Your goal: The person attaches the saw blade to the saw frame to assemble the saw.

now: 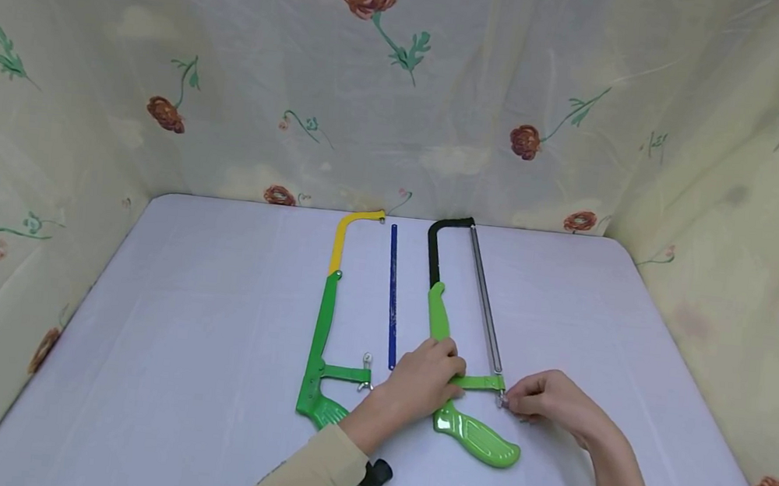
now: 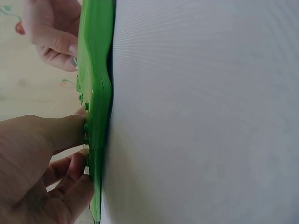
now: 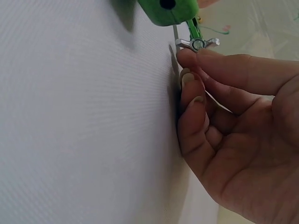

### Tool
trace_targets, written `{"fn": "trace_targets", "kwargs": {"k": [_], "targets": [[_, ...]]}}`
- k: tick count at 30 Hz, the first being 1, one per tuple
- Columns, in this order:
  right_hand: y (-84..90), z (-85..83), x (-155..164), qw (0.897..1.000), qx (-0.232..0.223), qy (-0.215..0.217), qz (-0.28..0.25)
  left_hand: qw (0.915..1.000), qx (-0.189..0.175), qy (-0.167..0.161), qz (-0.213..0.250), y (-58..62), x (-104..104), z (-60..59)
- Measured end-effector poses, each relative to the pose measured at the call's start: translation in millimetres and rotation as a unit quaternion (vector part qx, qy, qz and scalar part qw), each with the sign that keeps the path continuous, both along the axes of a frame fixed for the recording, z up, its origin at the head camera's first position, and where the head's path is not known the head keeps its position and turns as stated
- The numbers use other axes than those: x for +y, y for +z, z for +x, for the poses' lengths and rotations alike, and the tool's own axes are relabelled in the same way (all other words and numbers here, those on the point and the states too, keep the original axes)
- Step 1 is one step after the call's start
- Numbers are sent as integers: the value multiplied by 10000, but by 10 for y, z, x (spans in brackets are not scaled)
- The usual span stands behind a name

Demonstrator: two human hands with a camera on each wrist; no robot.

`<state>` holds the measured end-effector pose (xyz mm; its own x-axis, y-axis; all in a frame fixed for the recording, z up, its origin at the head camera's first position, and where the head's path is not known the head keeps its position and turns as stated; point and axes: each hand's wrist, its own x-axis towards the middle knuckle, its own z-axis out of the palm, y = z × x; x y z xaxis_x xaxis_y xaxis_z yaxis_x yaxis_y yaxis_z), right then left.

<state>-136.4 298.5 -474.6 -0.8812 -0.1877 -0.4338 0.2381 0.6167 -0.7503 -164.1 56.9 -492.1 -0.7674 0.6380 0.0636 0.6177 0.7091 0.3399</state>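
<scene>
On the pale table (image 1: 177,332), furthest left, you have a green and yellow hacksaw frame (image 1: 321,330) lying bare of any blade, with a loose blue blade (image 1: 392,298) just beside it. Next comes your left hand (image 1: 421,383), fingers curled over and holding down the green and black hacksaw (image 1: 440,322) where frame meets handle. That saw lies flat (1 grey blade fitted along its right side). Your right hand (image 1: 546,403) sits at the blade's near end, fingertips (image 3: 189,58) touching the metal wing nut (image 3: 197,43); whether they actually pinch it, you can't tell.
</scene>
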Motion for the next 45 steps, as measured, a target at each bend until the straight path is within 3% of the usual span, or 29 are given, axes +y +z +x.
{"fn": "trace_targets", "kwargs": {"k": [7,17,45], "targets": [[4,6,-7,9998,-14,213,63,10000,80,-18,6,-12,2,-5],[9,1,-32,9998,-97,106,162,10000,84,-26,17,-13,-3,-4],[-40,-29,6,9989,-63,13,-454,10000,21,3,46,-26,-4,-5]]}}
